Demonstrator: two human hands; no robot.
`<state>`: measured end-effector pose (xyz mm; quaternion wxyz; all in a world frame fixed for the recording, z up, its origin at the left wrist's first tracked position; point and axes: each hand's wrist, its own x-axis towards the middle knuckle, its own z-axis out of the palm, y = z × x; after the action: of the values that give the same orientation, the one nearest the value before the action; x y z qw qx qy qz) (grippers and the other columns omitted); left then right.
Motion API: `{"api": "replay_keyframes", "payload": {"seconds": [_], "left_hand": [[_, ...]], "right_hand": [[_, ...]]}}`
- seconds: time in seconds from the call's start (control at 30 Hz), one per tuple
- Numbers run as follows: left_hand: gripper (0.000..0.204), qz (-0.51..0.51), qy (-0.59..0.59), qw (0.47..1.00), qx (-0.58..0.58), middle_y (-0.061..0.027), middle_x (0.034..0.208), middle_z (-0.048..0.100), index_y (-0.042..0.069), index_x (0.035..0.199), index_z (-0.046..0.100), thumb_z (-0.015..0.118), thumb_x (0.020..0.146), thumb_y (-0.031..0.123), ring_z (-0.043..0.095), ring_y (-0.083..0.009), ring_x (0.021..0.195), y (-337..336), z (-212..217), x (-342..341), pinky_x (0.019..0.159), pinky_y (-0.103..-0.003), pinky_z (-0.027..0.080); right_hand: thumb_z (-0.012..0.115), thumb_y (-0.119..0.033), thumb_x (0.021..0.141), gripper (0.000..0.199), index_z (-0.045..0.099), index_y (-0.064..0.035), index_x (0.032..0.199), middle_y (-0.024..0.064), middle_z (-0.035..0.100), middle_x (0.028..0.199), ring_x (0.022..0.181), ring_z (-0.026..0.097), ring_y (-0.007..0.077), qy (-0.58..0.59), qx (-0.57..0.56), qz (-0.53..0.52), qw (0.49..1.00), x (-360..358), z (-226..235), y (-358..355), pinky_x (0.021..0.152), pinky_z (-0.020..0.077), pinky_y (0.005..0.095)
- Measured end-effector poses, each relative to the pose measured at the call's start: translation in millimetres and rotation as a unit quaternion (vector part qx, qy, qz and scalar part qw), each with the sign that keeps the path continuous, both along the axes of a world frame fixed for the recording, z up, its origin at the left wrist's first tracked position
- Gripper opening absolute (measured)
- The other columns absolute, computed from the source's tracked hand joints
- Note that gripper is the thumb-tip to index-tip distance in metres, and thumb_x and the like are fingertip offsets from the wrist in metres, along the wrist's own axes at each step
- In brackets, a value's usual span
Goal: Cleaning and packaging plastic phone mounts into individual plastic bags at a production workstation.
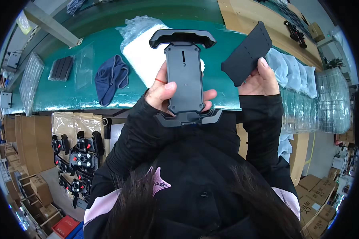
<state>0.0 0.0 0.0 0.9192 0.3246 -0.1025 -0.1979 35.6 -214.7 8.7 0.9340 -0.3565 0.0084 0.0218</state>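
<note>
My left hand [162, 90] is closed round a black phone holder [184, 81], thumb on its front face and fingertips showing past its right edge. The holder has a flat rectangular body with a slot and wide curved jaws at its top and bottom ends. A thin black pad [249, 53] with small slits is pinched between the thumb and fingers of my right hand [262, 79], tilted and apart from the holder. Behind the holder a white sheet [143, 53] lies on the green table, with clear plastic film [141, 26] at its far end.
On the green table [137, 102] lie a blue cloth [111, 79] and a bagged stack of dark pads [61, 68]. Wrapped pale-blue packs [293, 71] and clear plastic trays [333, 99] line the right. At lower left, a box holds several black holders with red parts [83, 159].
</note>
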Motion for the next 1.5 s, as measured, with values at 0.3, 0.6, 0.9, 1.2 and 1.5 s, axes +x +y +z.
{"api": "replay_keyframes", "payload": {"seconds": [0.3,0.6,0.9,1.2,1.5], "left_hand": [[0.074,0.028,-0.009,0.999,0.015,-0.0165,0.116,0.05,0.01,0.134,0.027,0.061,0.08,0.048,0.059,-0.0362,0.096,-8.2,19.8,2.6,0.076,-0.049,0.054],[0.074,0.064,-0.006,0.997,0.046,-0.0192,0.119,0.05,0.008,0.135,0.026,0.052,0.083,0.054,0.061,-0.0317,0.093,-13.4,24.1,-1.5,0.074,-0.044,0.056],[0.071,0.044,0.228,0.972,-0.018,-0.0151,0.113,0.049,0.014,0.132,0.031,0.068,0.077,0.041,0.057,-0.0385,0.099,21.3,-57.4,-116.1,0.08,-0.053,0.051],[0.061,0.237,0.315,0.919,-0.015,-0.0151,0.125,0.046,0.016,0.136,0.032,0.055,0.083,0.038,0.053,-0.0386,0.106,65.6,-57.8,-188.9,0.088,-0.052,0.046],[0.047,0.093,0.329,0.939,-0.03,-0.0193,0.13,0.043,0.003,0.133,0.033,0.035,0.093,0.03,0.044,-0.0359,0.12,2.9,-94.9,-119.6,0.096,-0.048,0.042]], "right_hand": [[0.065,-0.011,0.081,0.013,0.059,-0.0005,0.086,0.0038,0.062,0.082,0.072,0.057,0.0107,-0.168,-0.13,0.065,0.975,-7.1,16.5,38.2,0.066,0.0469,0.0241],[0.057,-0.011,0.085,0.014,0.058,0.0015,0.089,0.0079,0.06,0.092,0.084,0.055,0.0134,-0.151,-0.204,0.072,0.965,-7.3,16.0,40.9,0.077,0.0446,0.0281],[0.055,-0.009,0.084,0.009,0.059,-0.0009,0.081,0.0064,0.057,0.068,0.061,0.053,0.0151,0.175,-0.036,-0.094,0.979,-71.4,-97.1,6.8,0.059,0.0435,0.0267],[0.062,-0.028,0.081,0.021,0.051,-0.0138,0.07,-0.002,0.037,0.05,0.041,0.034,0.0117,0.337,-0.182,0.084,0.92,43.6,-161.8,-63.1,0.043,0.0375,0.0292],[0.069,-0.02,0.077,0.021,0.063,-0.0006,0.083,0.003,0.058,0.061,0.047,0.053,0.0091,-0.111,-0.378,0.421,0.817,5.7,-2.0,153.2,0.043,0.0443,0.0248]]}}
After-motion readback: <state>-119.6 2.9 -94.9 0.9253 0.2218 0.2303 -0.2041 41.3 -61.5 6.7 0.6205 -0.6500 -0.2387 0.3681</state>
